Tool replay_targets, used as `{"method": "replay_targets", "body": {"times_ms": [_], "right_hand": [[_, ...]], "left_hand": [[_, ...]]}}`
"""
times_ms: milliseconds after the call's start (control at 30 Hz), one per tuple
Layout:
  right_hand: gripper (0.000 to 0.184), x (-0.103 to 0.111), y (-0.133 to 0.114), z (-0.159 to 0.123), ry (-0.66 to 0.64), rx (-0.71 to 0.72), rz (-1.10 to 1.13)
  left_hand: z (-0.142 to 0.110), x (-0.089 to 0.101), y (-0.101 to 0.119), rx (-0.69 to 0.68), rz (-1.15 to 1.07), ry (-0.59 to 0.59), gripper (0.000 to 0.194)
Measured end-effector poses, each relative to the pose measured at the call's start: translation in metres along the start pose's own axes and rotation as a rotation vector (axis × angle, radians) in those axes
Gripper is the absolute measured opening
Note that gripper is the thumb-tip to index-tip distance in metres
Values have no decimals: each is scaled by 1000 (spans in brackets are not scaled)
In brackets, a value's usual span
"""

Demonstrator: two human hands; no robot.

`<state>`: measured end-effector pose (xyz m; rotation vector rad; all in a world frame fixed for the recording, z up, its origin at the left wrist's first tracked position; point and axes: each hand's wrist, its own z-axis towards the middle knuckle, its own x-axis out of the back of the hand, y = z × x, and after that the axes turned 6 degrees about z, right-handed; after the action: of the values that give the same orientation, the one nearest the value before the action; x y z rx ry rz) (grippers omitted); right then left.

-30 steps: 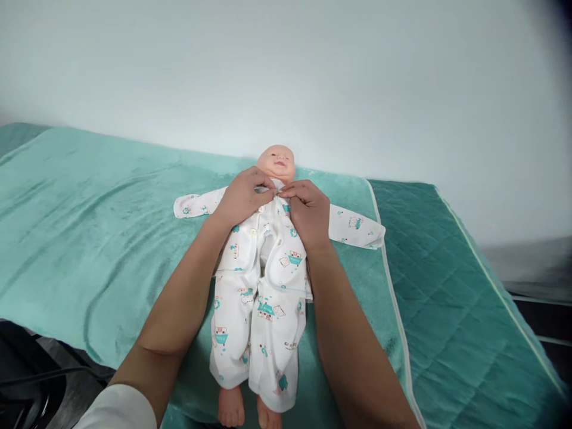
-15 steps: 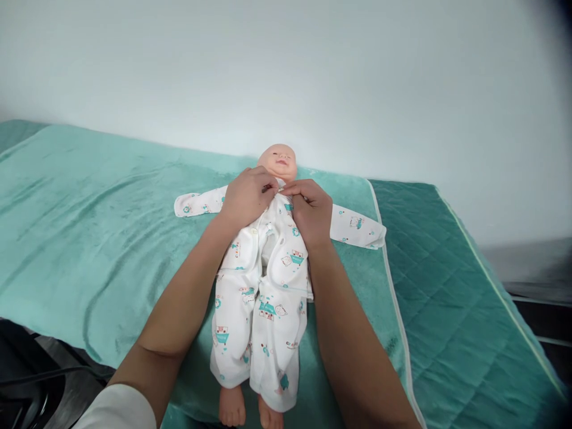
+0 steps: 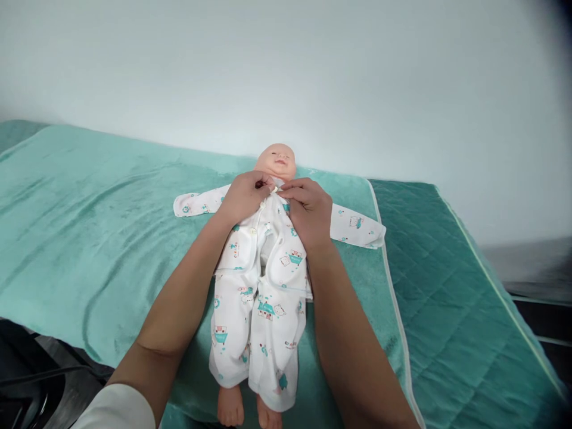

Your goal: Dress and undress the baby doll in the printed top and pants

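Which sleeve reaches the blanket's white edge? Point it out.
The sleeve beside the right hand: its cuff overlaps the white edge. The other sleeve, beside the left hand, ends far from it.

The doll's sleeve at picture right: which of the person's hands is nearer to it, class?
Right. The right hand covers the inner end of the sleeve in this view; the left hand is farther, over the jacket's other side.
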<state>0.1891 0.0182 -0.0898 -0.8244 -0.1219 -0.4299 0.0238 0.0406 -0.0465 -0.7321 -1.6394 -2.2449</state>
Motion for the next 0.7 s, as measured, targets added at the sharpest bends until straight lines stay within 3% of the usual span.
{"method": "replay_targets", "body": {"times_ms": [133, 367, 533, 700], "right_hand": [[38, 2, 0, -1, -18, 59, -39], [42, 1, -5, -1, -13, -22, -18], [43, 3, -6, -1, -30, -64, -17], [44, 6, 0, -5, -83, -93, -46]], "left_hand": [[-1, 2, 0, 69, -126, -29, 11], [0, 1, -4, 39, -203, 13, 18], [-2, 2, -4, 12, -111, 19, 18], [-3, 0, -7, -101, 91, 74, 19]]}}
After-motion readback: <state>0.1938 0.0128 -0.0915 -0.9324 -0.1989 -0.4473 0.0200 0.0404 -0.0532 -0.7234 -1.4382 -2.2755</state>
